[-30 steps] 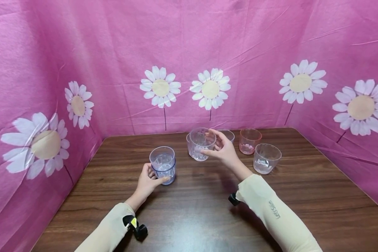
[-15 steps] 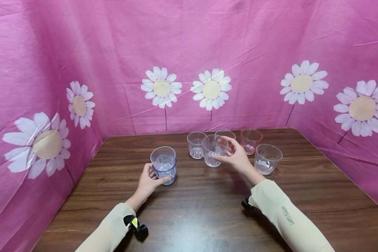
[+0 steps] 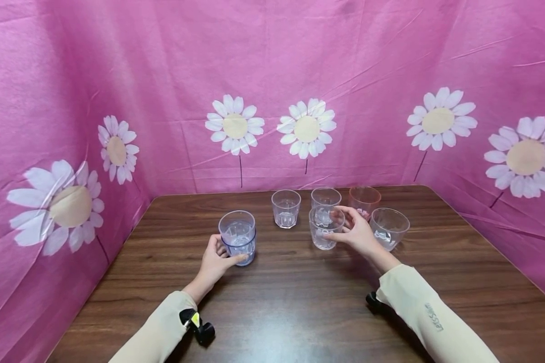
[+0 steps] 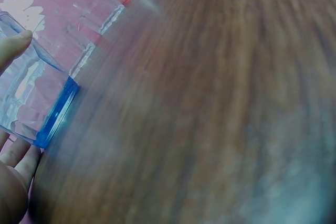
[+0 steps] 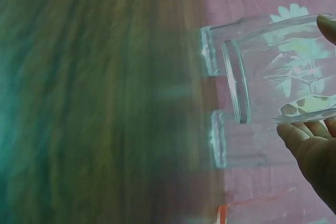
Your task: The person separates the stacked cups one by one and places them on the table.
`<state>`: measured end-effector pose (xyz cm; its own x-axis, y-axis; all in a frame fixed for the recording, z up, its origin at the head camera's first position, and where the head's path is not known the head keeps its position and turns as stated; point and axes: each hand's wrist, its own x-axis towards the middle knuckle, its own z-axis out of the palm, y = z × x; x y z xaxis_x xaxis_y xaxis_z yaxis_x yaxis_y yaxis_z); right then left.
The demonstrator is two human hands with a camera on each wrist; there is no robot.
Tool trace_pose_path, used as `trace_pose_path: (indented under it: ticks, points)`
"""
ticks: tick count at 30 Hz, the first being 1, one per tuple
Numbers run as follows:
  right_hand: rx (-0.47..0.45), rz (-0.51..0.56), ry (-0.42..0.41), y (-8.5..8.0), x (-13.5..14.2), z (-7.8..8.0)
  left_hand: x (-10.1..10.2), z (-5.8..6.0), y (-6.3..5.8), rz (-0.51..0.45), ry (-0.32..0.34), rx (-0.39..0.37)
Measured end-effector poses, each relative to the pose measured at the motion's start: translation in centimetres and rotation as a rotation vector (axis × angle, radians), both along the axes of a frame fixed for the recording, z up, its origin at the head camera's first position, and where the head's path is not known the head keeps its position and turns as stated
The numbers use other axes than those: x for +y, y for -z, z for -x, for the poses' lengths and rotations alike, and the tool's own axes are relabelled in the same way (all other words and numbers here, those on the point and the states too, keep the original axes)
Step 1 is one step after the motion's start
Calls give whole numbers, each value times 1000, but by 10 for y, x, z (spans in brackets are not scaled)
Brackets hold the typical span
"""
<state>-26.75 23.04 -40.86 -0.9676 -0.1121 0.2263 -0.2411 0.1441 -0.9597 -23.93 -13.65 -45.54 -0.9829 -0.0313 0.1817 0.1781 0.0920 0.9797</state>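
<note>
My left hand (image 3: 214, 260) holds a blue-tinted tumbler (image 3: 242, 256) upright on the table at the left. A clear tumbler (image 3: 236, 222) is nested in it, its upper part standing above the blue rim. In the left wrist view the blue tumbler's thick base (image 4: 59, 111) shows, with thumb and fingers on either side. My right hand (image 3: 360, 236) grips another clear tumbler (image 3: 321, 236) between thumb and fingers. The right wrist view shows that tumbler's base (image 5: 237, 82) a little off the table. It hangs in front of a clear tumbler (image 3: 325, 193) at the back.
Another clear tumbler (image 3: 286, 207) stands at the back, right of the stack. A red-tinted tumbler (image 3: 365, 195) stands further right, behind my right hand. Beside that hand is one more clear tumbler (image 3: 392, 229). Pink flowered cloth (image 3: 268, 65) surrounds the wooden table (image 3: 272, 297).
My right hand has carried the clear tumbler rightward and nearer, away from the back tumbler it overlapped before. The left hand and its stack stay put.
</note>
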Motion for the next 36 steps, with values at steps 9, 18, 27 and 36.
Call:
trace_pose_path:
  ticks: [9,18,27,36]
  points:
    - [-4,-33,4,8,14,-3,0,0,-1,0,4,-5]
    - [-31,-47,22,9,20,-4,0,2,1,11,-5,0]
    - [-45,-44,5,8,21,-6,0,0,1,-1,-1,-4]
    - [-75,-29,-14,7,21,-7,-1,0,1,-4,0,-3]
